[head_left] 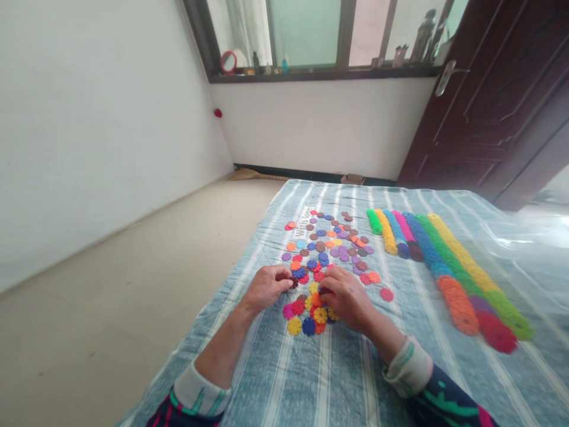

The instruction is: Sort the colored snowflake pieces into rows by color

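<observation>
Fingertip grip on flat, multicoloured flower-shaped discs (pixel 313 305)

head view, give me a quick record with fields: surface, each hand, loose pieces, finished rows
surface: striped blue cloth spread on the floor
left hand: fingers curled at the left edge of the loose discs
right hand: resting on the discs, fingers pinched among them
loose pieces: flower-shaped plastic discs, many colours, scattered flat
finished rows: long stacked disc rows lying side by side to the right, apart from both hands
</observation>
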The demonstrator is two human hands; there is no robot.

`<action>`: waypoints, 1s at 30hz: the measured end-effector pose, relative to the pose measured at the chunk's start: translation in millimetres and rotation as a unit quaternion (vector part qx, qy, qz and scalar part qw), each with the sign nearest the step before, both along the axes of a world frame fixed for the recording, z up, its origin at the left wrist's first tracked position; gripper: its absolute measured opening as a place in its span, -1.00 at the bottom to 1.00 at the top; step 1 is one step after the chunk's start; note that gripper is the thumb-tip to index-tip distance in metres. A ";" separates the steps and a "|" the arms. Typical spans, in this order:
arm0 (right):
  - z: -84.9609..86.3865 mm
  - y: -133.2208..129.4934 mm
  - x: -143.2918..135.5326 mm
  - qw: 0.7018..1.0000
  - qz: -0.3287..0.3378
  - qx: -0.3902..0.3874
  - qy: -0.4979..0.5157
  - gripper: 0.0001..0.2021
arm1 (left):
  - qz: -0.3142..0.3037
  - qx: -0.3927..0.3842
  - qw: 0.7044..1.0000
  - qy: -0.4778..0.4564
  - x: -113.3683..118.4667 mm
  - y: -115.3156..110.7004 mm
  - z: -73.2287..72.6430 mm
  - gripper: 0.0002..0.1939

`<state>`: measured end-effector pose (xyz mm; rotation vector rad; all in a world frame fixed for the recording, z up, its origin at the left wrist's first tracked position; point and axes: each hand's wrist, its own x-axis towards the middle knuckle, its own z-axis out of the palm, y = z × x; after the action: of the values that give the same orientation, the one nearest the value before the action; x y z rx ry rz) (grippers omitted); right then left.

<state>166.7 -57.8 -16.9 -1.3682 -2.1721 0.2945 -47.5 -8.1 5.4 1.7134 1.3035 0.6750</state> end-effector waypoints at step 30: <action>2.5 -6.4 -13.0 0.814 -0.034 -0.247 0.524 -0.89 | -0.033 -0.001 0.999 -0.016 25.2 -27.1 15.2 -0.76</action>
<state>153.7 -64.2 -14.4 -1.0819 -1.1236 1.3062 -22.3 -35.2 20.5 1.7292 1.2210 0.6594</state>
